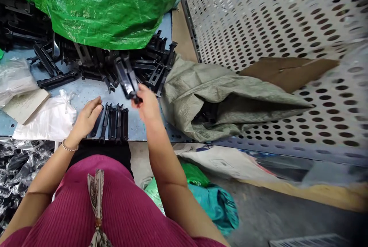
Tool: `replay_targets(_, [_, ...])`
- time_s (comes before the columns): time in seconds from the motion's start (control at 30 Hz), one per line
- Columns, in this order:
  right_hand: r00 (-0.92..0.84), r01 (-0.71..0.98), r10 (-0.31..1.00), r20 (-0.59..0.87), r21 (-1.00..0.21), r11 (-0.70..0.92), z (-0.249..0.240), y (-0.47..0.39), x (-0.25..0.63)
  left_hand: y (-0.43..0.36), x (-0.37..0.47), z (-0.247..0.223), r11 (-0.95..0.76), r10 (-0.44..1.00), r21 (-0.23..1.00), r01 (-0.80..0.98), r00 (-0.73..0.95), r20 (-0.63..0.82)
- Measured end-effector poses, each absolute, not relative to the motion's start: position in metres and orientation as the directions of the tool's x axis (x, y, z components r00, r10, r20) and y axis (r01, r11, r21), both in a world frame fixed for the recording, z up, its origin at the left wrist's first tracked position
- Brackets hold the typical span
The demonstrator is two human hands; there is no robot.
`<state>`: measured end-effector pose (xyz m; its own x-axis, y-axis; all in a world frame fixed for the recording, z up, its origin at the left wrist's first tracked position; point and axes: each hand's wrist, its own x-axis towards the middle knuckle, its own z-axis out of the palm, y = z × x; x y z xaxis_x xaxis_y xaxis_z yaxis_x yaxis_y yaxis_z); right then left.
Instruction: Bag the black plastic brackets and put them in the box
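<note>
My right hand point(147, 103) is closed around the near end of some long black plastic parts point(125, 76), tilted over the table and slightly blurred; how many it grips I cannot tell. Fingers stretched out, my left hand point(87, 118) rests by the left end of a short row of black plastic parts point(115, 122). That row lies side by side along the table's front edge, each part pointing away from me. Behind both hands spreads a loose pile of similar black parts point(93, 61), partly covered by a green woven sack point(106, 9).
Left of my hands lie clear plastic bags point(47, 118) and a piece of cardboard point(25, 105). On the right, an open grey-green sack point(198, 86) with dark parts inside sits against a perforated metal panel point(258, 13). Teal and green bags point(215, 205) lie on the floor below.
</note>
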<state>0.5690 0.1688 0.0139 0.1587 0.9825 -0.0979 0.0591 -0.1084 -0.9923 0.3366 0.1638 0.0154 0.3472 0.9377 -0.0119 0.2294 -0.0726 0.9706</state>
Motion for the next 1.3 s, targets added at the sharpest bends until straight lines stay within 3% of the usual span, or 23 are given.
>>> replay_targets(0.07, [-0.054,-0.150,0.972,-0.228,-0.961,-0.234,0.014,0.134,0.547,0.168,0.354,0.024,0.178,0.912,0.977,-0.114,0.391,-0.121])
replay_targets(0.1, [-0.123,-0.144,0.960,-0.253,-0.952,-0.269,0.015,0.121,0.536,0.168,0.362,0.028,0.286,0.895,0.932,-0.224,0.410,-0.176])
replay_targets(0.17, [-0.123,0.039,0.967,-0.223,-0.975,-0.220,0.020,0.106,0.520,0.167,0.371,0.036,0.400,0.871,0.862,-0.310,0.420,-0.253])
replay_targets(0.27, [0.092,0.484,0.993,0.076,-0.875,0.022,0.031,0.113,0.516,0.160,0.369,0.044,0.374,0.880,0.888,-0.267,0.405,-0.249])
replay_targets(0.37, [0.070,0.710,0.929,0.362,-0.673,0.209,0.039,0.141,0.523,0.152,0.361,0.048,0.378,0.856,0.904,-0.198,0.446,-0.261])
replay_targets(0.43, [-0.008,0.745,0.924,0.381,-0.614,0.260,0.042,0.158,0.524,0.149,0.357,0.048,0.403,0.852,0.896,-0.188,0.434,-0.292])
replay_targets(0.57, [-0.063,0.726,0.966,0.250,-0.653,0.216,0.044,0.156,0.514,0.153,0.351,0.047,0.362,0.908,0.910,-0.202,0.298,-0.295])
replay_targets(0.73, [-0.364,0.663,0.851,0.379,-0.537,0.522,0.029,0.106,0.489,0.159,0.346,0.049,0.391,0.907,0.901,-0.190,0.246,-0.342])
replay_targets(0.8, [-0.389,0.657,0.852,0.350,-0.543,0.523,0.023,0.097,0.484,0.160,0.341,0.046,0.367,0.916,0.919,-0.144,0.225,-0.331])
replay_targets(0.9, [-0.332,0.660,0.906,0.261,-0.623,0.421,0.021,0.108,0.490,0.163,0.319,0.037,0.221,0.973,0.975,0.031,0.064,-0.222])
replay_targets(0.97, [-0.134,0.709,0.950,0.281,-0.643,0.290,0.021,0.129,0.499,0.168,0.299,0.028,0.122,0.992,0.959,0.255,-0.047,-0.114])
replay_targets(1.07, [0.107,0.782,0.938,0.330,-0.611,0.126,0.011,0.169,0.512,0.171,0.279,0.008,0.058,0.998,0.827,0.559,-0.022,-0.055])
replay_targets(1.2, [0.115,0.808,0.968,0.224,-0.587,0.040,-0.014,0.216,0.524,0.160,0.295,-0.024,0.016,0.993,0.783,0.622,0.082,-0.086])
replay_targets(1.3, [0.180,0.726,0.961,0.210,-0.688,0.014,-0.021,0.231,0.539,0.146,0.318,-0.038,-0.028,0.993,0.793,0.609,0.109,-0.049])
